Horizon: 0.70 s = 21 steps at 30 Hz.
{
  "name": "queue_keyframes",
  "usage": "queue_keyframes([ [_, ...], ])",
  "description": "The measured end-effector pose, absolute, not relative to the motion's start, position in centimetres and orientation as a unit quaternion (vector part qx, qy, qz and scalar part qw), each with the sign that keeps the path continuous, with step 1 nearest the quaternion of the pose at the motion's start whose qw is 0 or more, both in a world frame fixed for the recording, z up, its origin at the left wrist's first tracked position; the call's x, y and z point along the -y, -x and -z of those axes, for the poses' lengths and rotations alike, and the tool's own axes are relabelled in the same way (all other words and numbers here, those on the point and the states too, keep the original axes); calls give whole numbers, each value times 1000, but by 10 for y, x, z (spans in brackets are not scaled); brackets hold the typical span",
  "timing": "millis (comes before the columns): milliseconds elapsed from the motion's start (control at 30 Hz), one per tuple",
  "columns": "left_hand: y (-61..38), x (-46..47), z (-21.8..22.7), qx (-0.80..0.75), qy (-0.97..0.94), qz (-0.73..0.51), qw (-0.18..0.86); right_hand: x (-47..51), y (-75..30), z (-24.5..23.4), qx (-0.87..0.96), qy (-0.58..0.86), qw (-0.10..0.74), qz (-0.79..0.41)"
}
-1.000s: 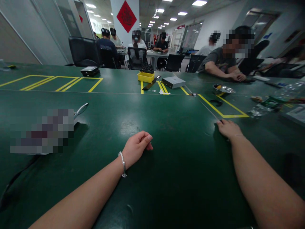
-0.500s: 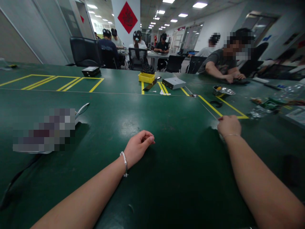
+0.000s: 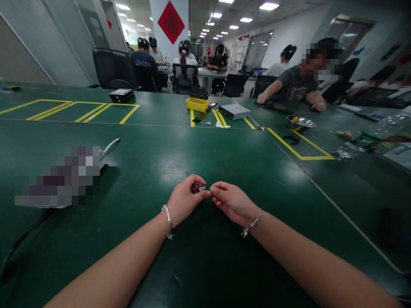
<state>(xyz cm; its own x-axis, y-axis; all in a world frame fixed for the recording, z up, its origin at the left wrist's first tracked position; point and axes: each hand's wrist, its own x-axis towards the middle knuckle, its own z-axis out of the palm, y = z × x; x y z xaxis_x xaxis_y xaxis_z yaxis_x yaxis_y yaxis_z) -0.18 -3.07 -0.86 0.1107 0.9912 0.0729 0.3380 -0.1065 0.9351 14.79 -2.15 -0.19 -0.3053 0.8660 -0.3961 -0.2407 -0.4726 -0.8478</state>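
Black tangle (image 3: 199,92) in yellow bin (image 3: 197,105), small part (image 3: 202,188) between left fingers (image 3: 201,196)

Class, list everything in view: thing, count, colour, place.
Broad table: 1, green, foreground
Rectangular plastic bin: 1, yellow, rear centre
Flat rectangular box: 1, grey, right of bin
Low box: 1, black, left rear
Foil-like dish: 1, silvery, right rear
Tape outlines: several, yellow, table
Mixed clutter: uncountable, clear and green, right
Pixelated object: 1, unclear, left
Diamond wall sign: 1, red, pillar
Chairs: several, black, background
People: several, mixed clothing, background
Tiny shiny piece: 1, silvery, centre
Bracelets: 2, silvery, centre
Left hand: 1, bare, at shiny piece
Right hand: 1, bare, centre
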Motion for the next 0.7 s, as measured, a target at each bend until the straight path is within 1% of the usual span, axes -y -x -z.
queue_keyframes([
  [100,2,31,8,-512,-630,-398,428,28,-149,2,332,436,393,-738],
  [200,2,32,7,-510,-620,-399,443,23,-154,1,336,423,376,-753],
  [300,2,31,6,-513,-600,-413,454,18,-159,3,351,410,376,-753],
  [400,2,31,7,-520,-603,-424,431,16,-163,5,369,386,378,-756],
  [500,2,31,8,-529,-618,-422,400,16,-165,5,390,355,360,-770],
  [600,3,31,9,-525,-629,-412,399,17,-165,5,399,337,355,-775],
  [700,3,32,9,-530,-633,-404,394,17,-165,6,393,342,368,-770],
])
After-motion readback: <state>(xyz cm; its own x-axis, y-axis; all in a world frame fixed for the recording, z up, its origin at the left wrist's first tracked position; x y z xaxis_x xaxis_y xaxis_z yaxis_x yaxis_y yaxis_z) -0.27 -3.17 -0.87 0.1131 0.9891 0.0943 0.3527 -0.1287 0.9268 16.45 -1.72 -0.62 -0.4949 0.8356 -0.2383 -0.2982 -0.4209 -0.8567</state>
